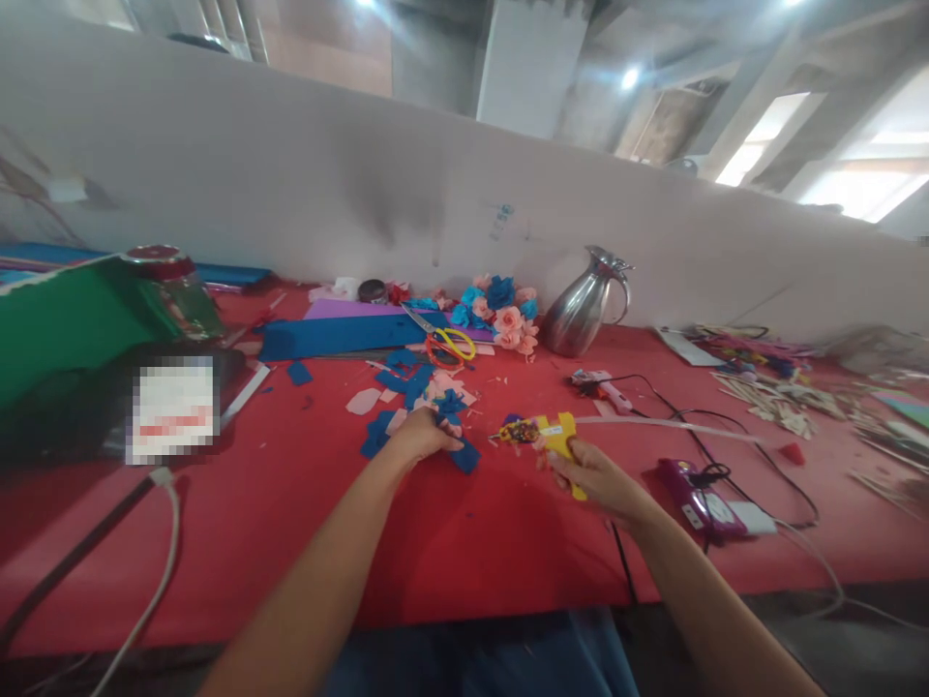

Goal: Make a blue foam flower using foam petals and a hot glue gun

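Note:
My left hand (425, 435) is over a loose heap of blue and pink paper pieces, its thumb and fingers closed on a blue paper piece (464, 457). The fingertips are partly hidden among the scraps. In my right hand (596, 476) is a yellow glue gun (558, 436), its grip wrapped by my fingers. The gun's nozzle points left toward the heap, and its front part is dark and mottled. Beyond the heap, scissors (451, 347) with yellow and red handles lie across blue paper sheets (341, 336). Pink and blue paper flowers (508, 315) are bunched behind.
A steel jug (581, 308) stands near the white partition (290, 184). At right, a purple power socket (701, 499) has cables trailing across the red tabletop (494, 552). Thin sticks (769, 402) lie farther right. A lidded jar (178, 295) and a green board (73, 324) are at left.

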A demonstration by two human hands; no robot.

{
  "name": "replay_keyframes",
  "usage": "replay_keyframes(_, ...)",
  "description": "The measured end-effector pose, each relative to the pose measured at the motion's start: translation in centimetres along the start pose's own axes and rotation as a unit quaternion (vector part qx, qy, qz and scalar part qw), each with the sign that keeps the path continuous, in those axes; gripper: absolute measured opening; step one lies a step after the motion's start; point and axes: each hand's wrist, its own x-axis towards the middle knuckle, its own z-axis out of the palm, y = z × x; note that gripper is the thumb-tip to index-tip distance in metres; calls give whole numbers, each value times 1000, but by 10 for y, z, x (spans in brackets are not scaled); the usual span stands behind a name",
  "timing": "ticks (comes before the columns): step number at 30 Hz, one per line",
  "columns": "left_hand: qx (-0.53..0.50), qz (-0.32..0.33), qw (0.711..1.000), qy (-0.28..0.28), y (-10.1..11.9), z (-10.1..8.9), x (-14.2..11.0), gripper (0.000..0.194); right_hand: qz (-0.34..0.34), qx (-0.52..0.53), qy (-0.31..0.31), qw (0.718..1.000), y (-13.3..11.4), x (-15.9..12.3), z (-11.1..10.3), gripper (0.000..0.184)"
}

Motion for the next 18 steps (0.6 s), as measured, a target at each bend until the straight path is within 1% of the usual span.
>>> replay_keyframes(4, 20, 11, 1000, -12, -5, 0, 5, 27, -8, -68, 10, 998, 2, -7, 13, 46)
replay_keyframes(8, 51, 11, 999, -13, -4, -1, 5, 22, -26, -89, -7, 996, 5, -5, 25, 44)
replay_keyframes(12, 97, 16, 995, -4, 2, -1, 0, 19, -12, -84, -23, 996, 2, -4, 31, 41)
replay_keyframes(18, 125, 19, 992, -3, 4, -1, -4, 23, 19, -41, -22, 999, 3, -2, 33, 43)
